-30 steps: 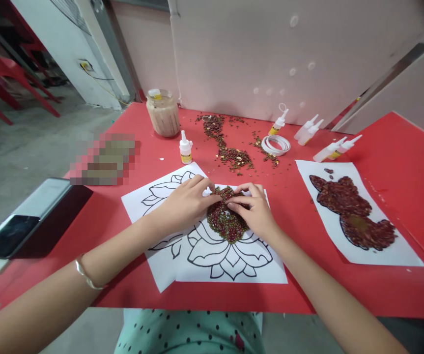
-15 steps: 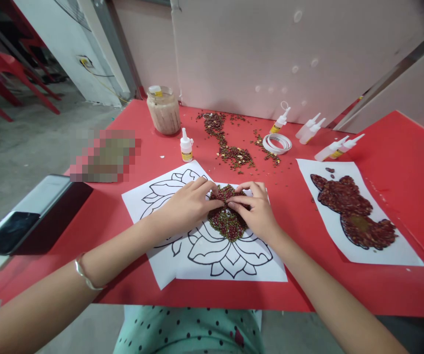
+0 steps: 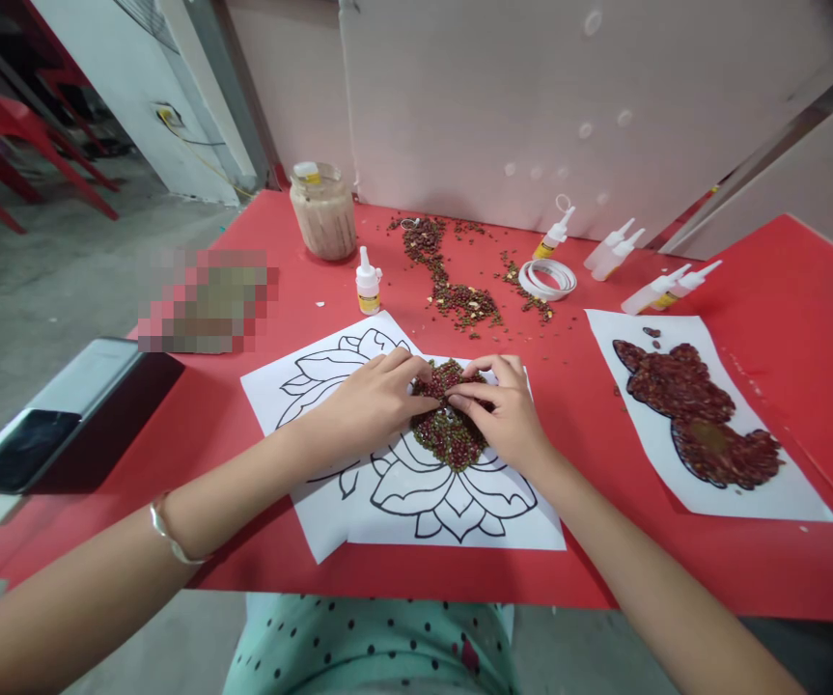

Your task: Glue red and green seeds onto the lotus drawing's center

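A white sheet with a black lotus outline [image 3: 452,502] lies on the red table [image 3: 785,319], over a second lotus sheet [image 3: 315,372]. A patch of dark red and green seeds [image 3: 452,439] fills the flower's upper middle. My left hand [image 3: 369,401] rests on the paper, fingertips pressed together at the patch's left edge. From the right, my right hand [image 3: 503,410] meets it, fingers bent and pinched on the seeds. Whether either pinch holds a seed is hidden.
Loose seeds [image 3: 452,285] trail across the back of the table. A glass jar [image 3: 323,212], several small glue bottles [image 3: 368,282], and a white tape ring [image 3: 546,278] stand there. A seed-covered picture [image 3: 698,415] lies right. A phone on a box [image 3: 61,425] sits left.
Both hands stay at the seed patch with only small finger shifts. The view has tilted slightly.
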`<state>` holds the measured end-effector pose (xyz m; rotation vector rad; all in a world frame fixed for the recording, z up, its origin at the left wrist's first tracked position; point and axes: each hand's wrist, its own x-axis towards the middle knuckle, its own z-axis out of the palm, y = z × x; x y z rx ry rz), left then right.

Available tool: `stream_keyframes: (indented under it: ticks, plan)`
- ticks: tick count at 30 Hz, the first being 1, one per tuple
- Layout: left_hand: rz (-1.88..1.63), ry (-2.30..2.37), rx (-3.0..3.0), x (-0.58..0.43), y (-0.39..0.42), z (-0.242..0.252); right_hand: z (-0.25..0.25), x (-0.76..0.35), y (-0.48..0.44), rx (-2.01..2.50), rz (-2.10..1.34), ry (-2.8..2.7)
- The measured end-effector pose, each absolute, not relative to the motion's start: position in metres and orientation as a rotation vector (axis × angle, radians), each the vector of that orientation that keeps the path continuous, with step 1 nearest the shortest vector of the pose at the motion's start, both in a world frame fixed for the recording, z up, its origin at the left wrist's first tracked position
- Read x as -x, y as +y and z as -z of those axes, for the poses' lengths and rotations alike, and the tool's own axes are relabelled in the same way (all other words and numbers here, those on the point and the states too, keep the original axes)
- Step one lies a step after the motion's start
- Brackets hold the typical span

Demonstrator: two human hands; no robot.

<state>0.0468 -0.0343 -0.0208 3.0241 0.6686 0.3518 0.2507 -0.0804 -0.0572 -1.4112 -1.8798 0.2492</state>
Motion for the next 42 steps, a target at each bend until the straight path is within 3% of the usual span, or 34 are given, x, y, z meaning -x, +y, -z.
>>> stream_keyframes:
  ticks: [33,42]
  plan:
    - [-0.36,0.685,-3.048,-0.044,-0.034,0.022,0.058,-0.261,-0.079,1.431,-0.277,-1.825]
    - [-0.398,0.979,-2.982,-0.051,-0.025,0.021,0.053,-0.291,-0.069,1.537,-0.452,-1.377]
